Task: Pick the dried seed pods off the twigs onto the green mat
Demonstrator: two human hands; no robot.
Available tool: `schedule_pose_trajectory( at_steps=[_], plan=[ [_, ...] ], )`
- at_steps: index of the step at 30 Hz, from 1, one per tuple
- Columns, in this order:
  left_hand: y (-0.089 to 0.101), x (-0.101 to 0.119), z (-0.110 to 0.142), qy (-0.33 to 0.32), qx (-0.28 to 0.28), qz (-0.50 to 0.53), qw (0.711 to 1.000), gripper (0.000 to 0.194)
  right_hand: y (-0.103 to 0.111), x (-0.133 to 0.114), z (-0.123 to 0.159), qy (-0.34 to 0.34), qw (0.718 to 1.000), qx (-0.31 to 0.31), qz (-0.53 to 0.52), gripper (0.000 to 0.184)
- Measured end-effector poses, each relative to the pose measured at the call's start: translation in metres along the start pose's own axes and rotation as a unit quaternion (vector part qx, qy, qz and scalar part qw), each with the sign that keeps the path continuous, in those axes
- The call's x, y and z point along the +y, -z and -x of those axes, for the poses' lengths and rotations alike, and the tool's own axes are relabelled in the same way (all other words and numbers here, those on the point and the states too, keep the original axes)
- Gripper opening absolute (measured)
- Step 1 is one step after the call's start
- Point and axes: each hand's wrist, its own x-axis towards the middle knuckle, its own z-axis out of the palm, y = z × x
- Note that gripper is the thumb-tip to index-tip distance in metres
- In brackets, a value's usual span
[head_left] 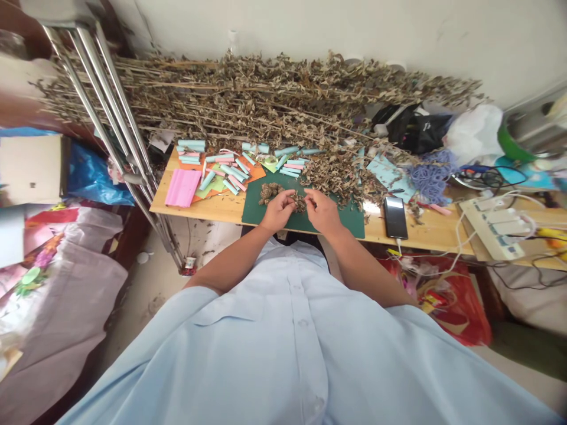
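Observation:
Over a dark green mat [259, 215] at the table's front edge, my two hands come close together above a small heap of dried leaves [300, 203]. My left hand [280, 211] has its fingers curled and pinched at the heap's left side. From the right, my right hand [322, 209] pinches at the same dried leaves with thumb and forefinger. A rounded clump of dried leaves [270, 192] lies just left of my left hand. Behind my right hand spreads a larger pile of loose dried leaves [334, 176].
Bundles of dried plant stalks [248, 97] line the wall. Blue and pink paper rolls [234, 172] and pink paper sheets [182, 188] lie left. A phone [395, 217], purple yarn [433, 174] and a power strip [492, 227] sit right. A metal crutch [110, 112] stands at left.

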Motion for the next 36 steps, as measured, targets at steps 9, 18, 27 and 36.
schedule_pose_trajectory(
  at_steps=[9, 18, 27, 36],
  plan=[
    [0.001, 0.002, 0.0, 0.01, 0.011, 0.007, 1.0, 0.041, -0.014, -0.001, 0.001, -0.137, 0.968, 0.006, -0.21, 0.038],
    [-0.001, 0.007, 0.001, 0.011, 0.011, 0.007, 1.0, 0.04, -0.023, -0.007, 0.002, -0.134, 0.973, 0.019, -0.188, 0.038],
    [-0.001, 0.002, 0.001, 0.022, 0.012, 0.023, 0.999, 0.043, -0.016, -0.001, -0.001, -0.129, 0.983, 0.043, -0.122, 0.037],
    [0.0, 0.001, 0.0, 0.018, 0.013, 0.009, 1.0, 0.041, -0.015, 0.003, -0.003, -0.194, 0.961, 0.029, -0.195, 0.026]
  ],
)
